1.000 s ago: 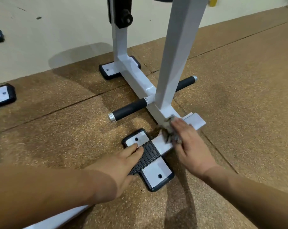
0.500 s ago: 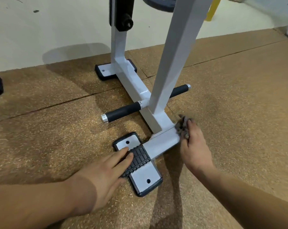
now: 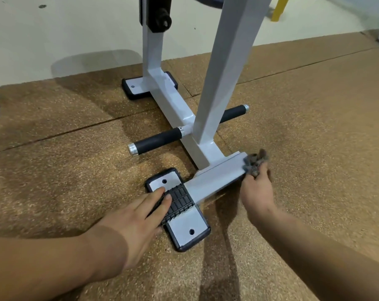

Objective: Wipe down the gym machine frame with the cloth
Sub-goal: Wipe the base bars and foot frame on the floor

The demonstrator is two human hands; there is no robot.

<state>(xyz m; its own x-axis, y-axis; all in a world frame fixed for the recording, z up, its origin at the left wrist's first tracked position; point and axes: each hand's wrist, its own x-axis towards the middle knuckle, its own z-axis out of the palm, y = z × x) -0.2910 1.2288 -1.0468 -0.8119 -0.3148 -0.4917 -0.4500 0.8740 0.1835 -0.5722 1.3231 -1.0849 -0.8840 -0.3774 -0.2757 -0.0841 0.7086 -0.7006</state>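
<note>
The white gym machine frame (image 3: pixel 173 103) stands on the brown floor mat, with a slanted post rising from its base bar. A short cross bar (image 3: pixel 216 179) runs at the front, from a black-ribbed foot plate (image 3: pixel 187 227) to its open right end. My left hand (image 3: pixel 138 220) rests flat on the ribbed pad of the foot plate, fingers straight. My right hand (image 3: pixel 257 187) grips a crumpled grey cloth (image 3: pixel 255 162) and holds it against the right end of the cross bar.
Two black-gripped foot pegs (image 3: pixel 156 141) stick out left and right of the base bar. A second foot plate (image 3: pixel 138 86) sits at the far end. A black adjuster knob (image 3: pixel 160 18) hangs on the rear post. A yellow post (image 3: pixel 280 9) stands at the back right.
My right hand has slid the cloth along the cross bar from near the post out to its right end. My left hand has stayed on the foot plate.
</note>
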